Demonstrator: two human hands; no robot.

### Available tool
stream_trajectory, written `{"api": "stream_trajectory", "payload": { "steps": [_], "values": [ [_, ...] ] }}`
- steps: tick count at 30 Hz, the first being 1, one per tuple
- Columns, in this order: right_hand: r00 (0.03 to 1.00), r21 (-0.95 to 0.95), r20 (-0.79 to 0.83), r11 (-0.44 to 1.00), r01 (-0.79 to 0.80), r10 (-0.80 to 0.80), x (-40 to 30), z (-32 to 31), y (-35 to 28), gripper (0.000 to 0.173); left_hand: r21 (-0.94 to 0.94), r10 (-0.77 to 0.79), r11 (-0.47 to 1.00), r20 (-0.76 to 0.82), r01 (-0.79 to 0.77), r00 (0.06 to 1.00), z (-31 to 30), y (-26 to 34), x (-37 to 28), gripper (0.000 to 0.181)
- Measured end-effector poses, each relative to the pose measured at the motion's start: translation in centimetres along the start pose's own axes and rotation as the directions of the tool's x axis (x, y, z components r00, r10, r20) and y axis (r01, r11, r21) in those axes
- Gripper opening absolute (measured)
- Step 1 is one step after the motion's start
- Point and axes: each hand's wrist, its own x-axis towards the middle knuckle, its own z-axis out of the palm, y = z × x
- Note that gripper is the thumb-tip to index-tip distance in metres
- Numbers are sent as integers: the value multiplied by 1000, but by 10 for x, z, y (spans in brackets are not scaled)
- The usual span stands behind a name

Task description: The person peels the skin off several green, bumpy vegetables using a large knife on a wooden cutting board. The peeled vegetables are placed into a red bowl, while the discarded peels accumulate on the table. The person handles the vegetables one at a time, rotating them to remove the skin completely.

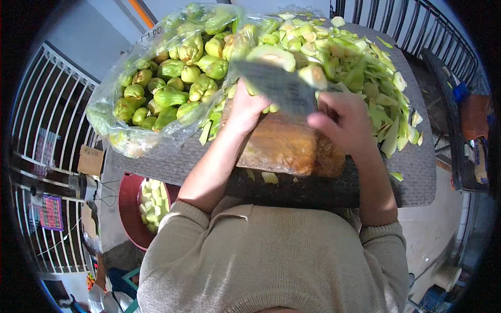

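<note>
My right hand grips a broad-bladed cleaver, which is blurred by motion; its handle is mostly hidden in the fist. Behind the blade, my left hand is closed around a green chayote, largely covered by fingers and blade. Both hands are over the far part of a thick wooden chopping board. Just beyond the blade lie a pale cut chayote half and a smaller cut piece.
A clear plastic bag full of whole chayotes stands at left on the grey textured table. Peels and trimmings are heaped at right. Below the table's left side, a dark red tub holds pale peeled pieces.
</note>
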Motion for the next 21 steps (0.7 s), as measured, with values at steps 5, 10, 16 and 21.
{"api": "stream_trajectory", "payload": {
  "steps": [5,10,16,21],
  "values": [
    [822,-147,-267,822,-550,502,9,1,61,67,-107,57,993,130,-43,990,20,9,-19,81],
    [837,-90,-227,845,-527,498,5,4,51,67,-270,-62,954,241,128,969,10,4,-8,79],
    [861,228,-236,887,-401,450,2,14,30,52,-395,-135,909,23,133,991,8,6,-6,70],
    [949,216,-273,971,-99,158,-8,21,-2,42,-327,-17,944,38,28,999,0,-3,-9,69]
  ]
}}
